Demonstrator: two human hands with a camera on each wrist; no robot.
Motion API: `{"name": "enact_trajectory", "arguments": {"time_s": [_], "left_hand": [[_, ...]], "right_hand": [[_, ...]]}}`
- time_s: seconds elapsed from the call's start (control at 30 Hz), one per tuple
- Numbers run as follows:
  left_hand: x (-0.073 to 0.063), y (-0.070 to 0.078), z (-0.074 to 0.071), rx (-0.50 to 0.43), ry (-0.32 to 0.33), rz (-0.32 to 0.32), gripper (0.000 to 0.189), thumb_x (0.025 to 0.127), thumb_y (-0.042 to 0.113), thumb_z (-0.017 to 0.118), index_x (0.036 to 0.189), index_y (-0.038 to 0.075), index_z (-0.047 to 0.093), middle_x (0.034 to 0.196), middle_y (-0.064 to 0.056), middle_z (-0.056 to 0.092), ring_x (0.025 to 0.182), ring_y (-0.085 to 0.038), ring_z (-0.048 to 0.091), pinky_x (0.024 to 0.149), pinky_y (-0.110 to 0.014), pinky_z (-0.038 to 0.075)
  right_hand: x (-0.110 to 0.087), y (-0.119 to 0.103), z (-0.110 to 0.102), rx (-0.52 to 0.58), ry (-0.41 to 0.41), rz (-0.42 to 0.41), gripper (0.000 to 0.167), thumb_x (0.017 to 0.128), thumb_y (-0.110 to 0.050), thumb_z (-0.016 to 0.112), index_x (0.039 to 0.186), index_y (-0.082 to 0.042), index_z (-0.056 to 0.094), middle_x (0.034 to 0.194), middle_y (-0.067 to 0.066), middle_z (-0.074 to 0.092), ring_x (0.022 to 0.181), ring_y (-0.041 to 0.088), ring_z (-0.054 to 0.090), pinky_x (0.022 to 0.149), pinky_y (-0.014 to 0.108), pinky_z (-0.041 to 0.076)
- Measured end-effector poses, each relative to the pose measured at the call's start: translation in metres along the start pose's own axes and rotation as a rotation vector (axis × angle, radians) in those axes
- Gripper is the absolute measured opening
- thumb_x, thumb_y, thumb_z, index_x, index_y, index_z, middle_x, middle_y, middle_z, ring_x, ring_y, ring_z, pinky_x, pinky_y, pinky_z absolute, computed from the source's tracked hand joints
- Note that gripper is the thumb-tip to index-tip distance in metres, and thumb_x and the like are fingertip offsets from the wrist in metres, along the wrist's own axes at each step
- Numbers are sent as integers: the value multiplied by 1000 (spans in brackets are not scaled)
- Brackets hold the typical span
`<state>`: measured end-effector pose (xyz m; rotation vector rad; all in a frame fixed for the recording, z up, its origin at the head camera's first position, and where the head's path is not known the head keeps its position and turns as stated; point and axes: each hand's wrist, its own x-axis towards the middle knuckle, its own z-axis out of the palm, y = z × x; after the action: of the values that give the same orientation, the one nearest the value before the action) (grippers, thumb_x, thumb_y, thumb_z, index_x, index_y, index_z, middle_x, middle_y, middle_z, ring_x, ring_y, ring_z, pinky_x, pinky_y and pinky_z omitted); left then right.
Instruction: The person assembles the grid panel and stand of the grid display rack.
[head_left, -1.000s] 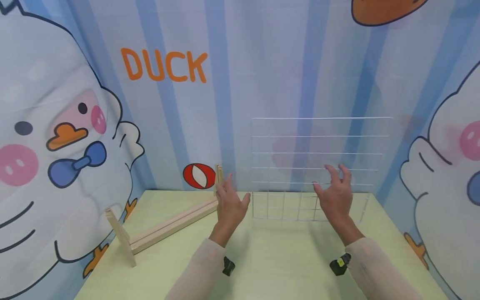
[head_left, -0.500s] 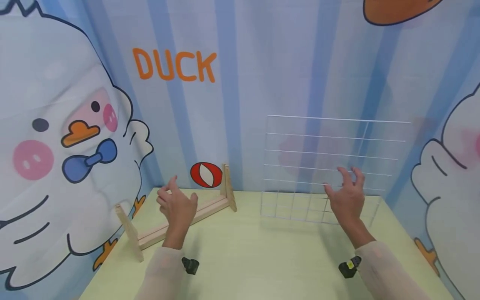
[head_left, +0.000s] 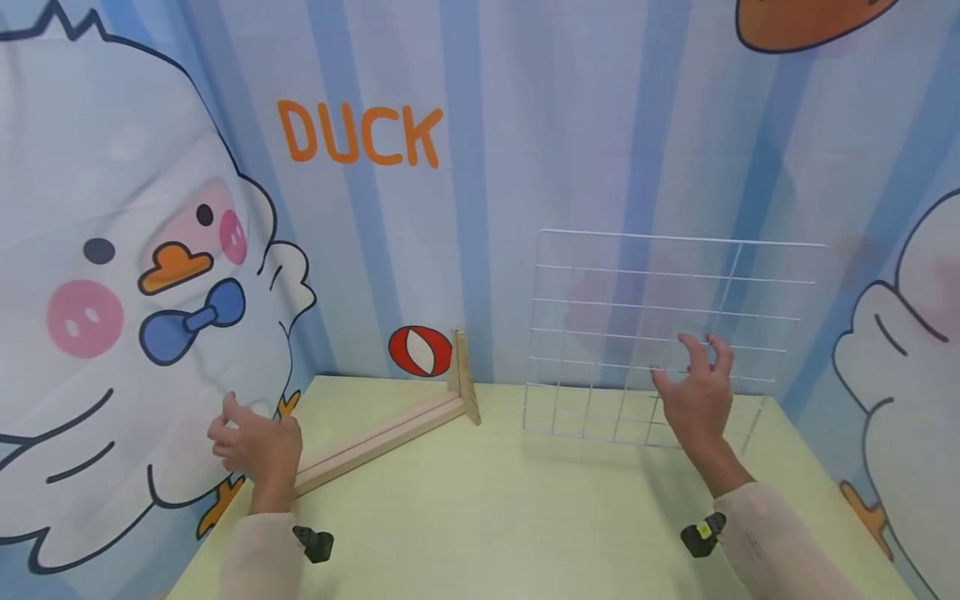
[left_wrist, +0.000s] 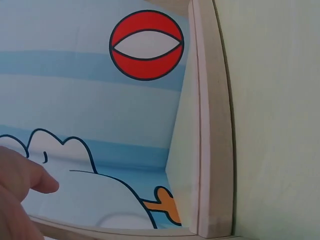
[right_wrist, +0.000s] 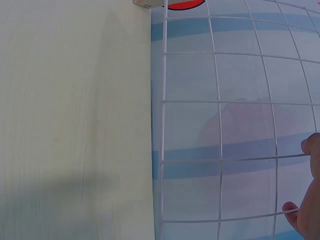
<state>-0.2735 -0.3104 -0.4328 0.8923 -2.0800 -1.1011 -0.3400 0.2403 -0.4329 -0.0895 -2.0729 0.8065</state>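
My right hand (head_left: 696, 400) grips a white wire grid panel (head_left: 637, 339), fingers hooked round its wires; the right wrist view shows fingertips (right_wrist: 309, 145) at the wires. The panel stands tilted before the backdrop, its lower part over the table. My left hand (head_left: 258, 446) is over the left end of a wooden stand, fingers loosely bent with nothing seen between them. The stand has a long rail (head_left: 382, 442) and an upright end piece (head_left: 465, 375) at the right; hand and sleeve hide its left end piece in the head view. In the left wrist view a finger (left_wrist: 45, 182) reaches past the rail's near end.
A pale yellow-green table (head_left: 510, 517) lies below both hands. Behind it hangs a blue striped backdrop (head_left: 510, 167) printed with ducks and a red ball (head_left: 420, 351). Small black wrist devices (head_left: 315, 543) sit at both cuffs.
My left hand has moved left from the stand's right end piece to its left end. The right hand keeps hold of the grid, which has tilted slightly; the head view has shifted left.
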Motion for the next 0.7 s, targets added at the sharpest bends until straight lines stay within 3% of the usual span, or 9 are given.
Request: {"name": "enact_trajectory", "arguments": {"time_s": [0.07, 0.2, 0.37, 0.7], "left_hand": [[3, -10, -2, -20, -38, -63, 80, 94, 8, 54, 162, 11, 11, 156, -29, 19, 135, -51, 29, 109, -65, 34], [8, -25, -4, -34, -74, -91, 68, 97, 5, 48, 159, 5, 21, 151, -33, 32, 128, -52, 40, 105, -65, 40], [9, -32, -4, -41, -34, -63, 62, 97, 1, 47, 156, 7, 33, 141, -33, 45, 125, -50, 47, 106, -66, 41], [9, -32, -3, -52, -3, 11, 57, 96, -2, 48, 152, 7, 39, 137, -33, 53, 125, -51, 51, 106, -65, 41]], "right_hand": [[-1, 0, -1, -1, -8, 9, 57, 82, -16, 85, 133, -13, 60, 148, 17, 41, 96, 38, 64, 72, 54, 52], [-3, 1, -2, -3, -16, 17, 57, 82, -15, 84, 133, -12, 59, 148, 18, 41, 96, 39, 65, 74, 55, 52], [-3, 5, -2, -6, -4, 15, 58, 81, -15, 85, 133, -11, 59, 148, 19, 42, 95, 39, 65, 72, 53, 50], [0, 8, -3, -10, -5, 39, 56, 84, -17, 83, 134, -13, 59, 149, 18, 40, 97, 40, 65, 78, 56, 54]]}}
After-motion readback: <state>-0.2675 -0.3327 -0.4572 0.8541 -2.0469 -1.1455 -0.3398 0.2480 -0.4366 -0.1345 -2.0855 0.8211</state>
